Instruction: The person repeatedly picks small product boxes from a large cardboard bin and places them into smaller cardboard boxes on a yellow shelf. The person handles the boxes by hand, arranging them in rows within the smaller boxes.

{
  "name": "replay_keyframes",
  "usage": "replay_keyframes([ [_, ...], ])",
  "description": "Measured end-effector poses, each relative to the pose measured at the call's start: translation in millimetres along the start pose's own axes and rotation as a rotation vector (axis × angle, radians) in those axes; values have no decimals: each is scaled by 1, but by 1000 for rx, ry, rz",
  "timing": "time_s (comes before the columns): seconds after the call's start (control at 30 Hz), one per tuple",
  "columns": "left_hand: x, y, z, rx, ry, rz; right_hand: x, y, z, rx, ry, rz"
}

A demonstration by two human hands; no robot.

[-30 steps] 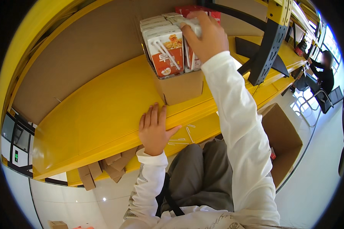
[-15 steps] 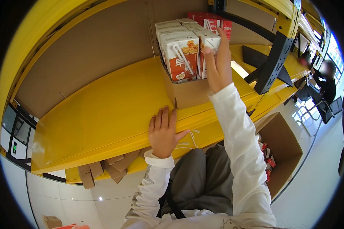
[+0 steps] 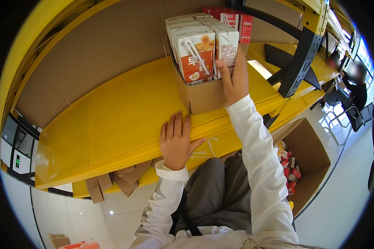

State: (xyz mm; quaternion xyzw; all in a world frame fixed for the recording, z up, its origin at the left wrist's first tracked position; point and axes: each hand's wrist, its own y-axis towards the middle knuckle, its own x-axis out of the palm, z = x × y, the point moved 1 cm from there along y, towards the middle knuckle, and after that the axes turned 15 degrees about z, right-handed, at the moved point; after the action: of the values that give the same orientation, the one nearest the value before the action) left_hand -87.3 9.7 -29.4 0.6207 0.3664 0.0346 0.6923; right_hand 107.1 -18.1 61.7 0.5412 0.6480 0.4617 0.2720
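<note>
The right hand [image 3: 233, 81] hides part of the white drink carton [image 3: 226, 47] it grips. It sits lower than before. The left hand [image 3: 176, 141] stays spread flat on the yellow metal shelf [image 3: 112, 124].

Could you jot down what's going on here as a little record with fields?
Place: yellow shelf with a brown backboard
Left hand: flat on the shelf's front edge, fingers spread, holding nothing
Right hand: raised, touching a white drink carton
Cartons: packed upright in an open brown cardboard tray
Below: open cardboard box with small red packs
</note>
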Motion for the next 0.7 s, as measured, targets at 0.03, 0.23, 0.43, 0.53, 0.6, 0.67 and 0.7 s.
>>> replay_keyframes([
  [0.03,0,0,0,1,-2,0,-1,0,3,0,39,-1],
  [0.23,-1,0,-2,-10,4,5,-37,7,10,-26,-57,-314],
  [0.43,0,0,0,-3,21,-5,-37,6,9,62,-172,-244],
  [0.53,0,-1,-1,14,28,2,-35,4,10,120,-119,-226],
  [0.6,0,0,0,16,29,8,-34,2,9,203,-68,-214],
  [0.67,0,0,-1,16,28,7,-32,-6,10,309,-18,-211],
  [0.7,0,0,-1,15,26,3,-31,-10,10,330,10,-222],
])
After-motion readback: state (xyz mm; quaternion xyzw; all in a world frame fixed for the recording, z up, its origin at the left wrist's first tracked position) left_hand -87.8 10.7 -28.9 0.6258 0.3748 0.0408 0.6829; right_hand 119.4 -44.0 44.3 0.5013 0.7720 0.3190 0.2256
